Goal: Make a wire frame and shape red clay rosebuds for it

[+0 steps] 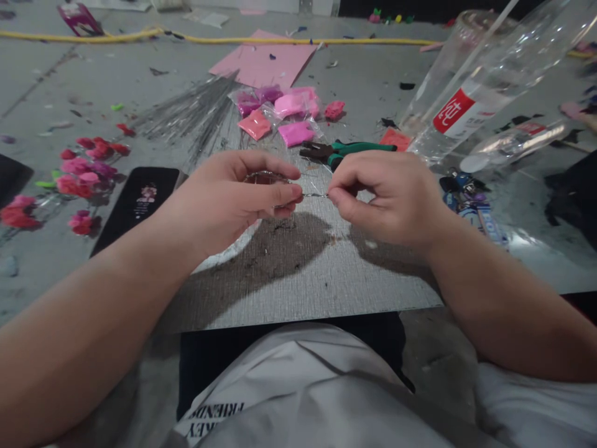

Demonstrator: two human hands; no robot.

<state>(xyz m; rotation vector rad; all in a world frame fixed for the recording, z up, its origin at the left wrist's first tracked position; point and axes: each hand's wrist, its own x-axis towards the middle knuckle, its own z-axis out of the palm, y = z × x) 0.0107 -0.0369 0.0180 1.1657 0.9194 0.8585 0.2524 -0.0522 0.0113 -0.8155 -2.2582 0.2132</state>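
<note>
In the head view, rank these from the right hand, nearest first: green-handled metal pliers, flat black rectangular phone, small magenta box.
From the right hand:
1. Green-handled metal pliers: just beyond it.
2. Flat black rectangular phone: to the left, past the left hand.
3. Small magenta box: far back left, by the long yellow cable.

The wire (316, 195) looks metallic, the large bottle (485, 93) smooth, glossy plastic.

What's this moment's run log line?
left hand: pinching twisted wire | right hand: pinching same wire | green-handled pliers: beyond right hand | loose wires: beyond left hand
</note>
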